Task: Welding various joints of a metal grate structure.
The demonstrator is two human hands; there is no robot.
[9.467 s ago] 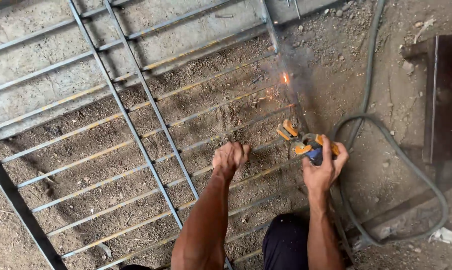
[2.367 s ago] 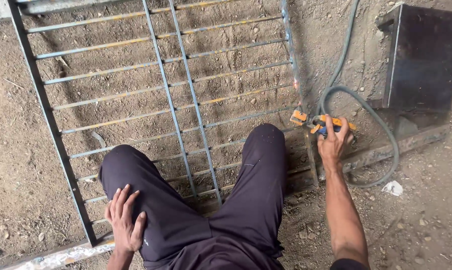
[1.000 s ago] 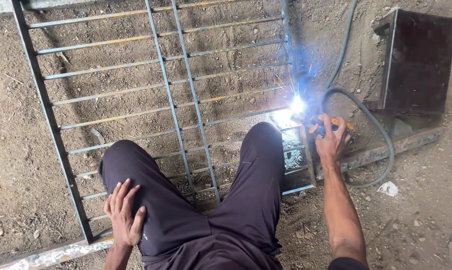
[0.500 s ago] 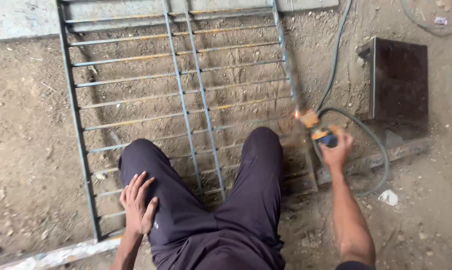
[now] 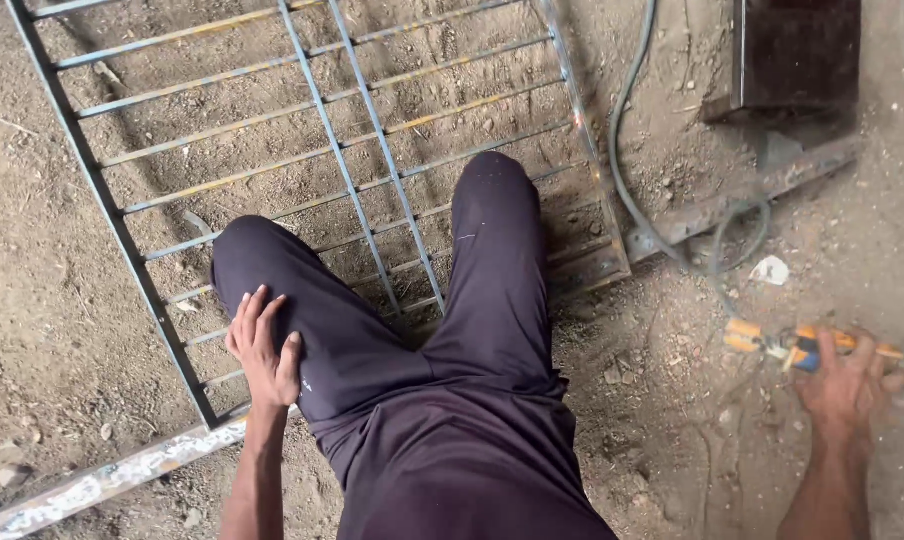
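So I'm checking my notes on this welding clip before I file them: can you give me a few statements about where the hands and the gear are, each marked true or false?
1. The right hand grips the orange and blue electrode holder. True.
2. The left hand rests on the metal grille. False: it lies flat on the person's left thigh.
3. An arc is burning at the grille's edge. False: no spark or glare shows.
4. The grey cable lies on the dirt beside the grille. True.
5. The dark metal box sits at upper right. True.

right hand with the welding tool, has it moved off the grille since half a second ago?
Yes. The right hand with the welding tool was at the metal grille's right rail; now it sits away to the right, over bare dirt, past the cable.
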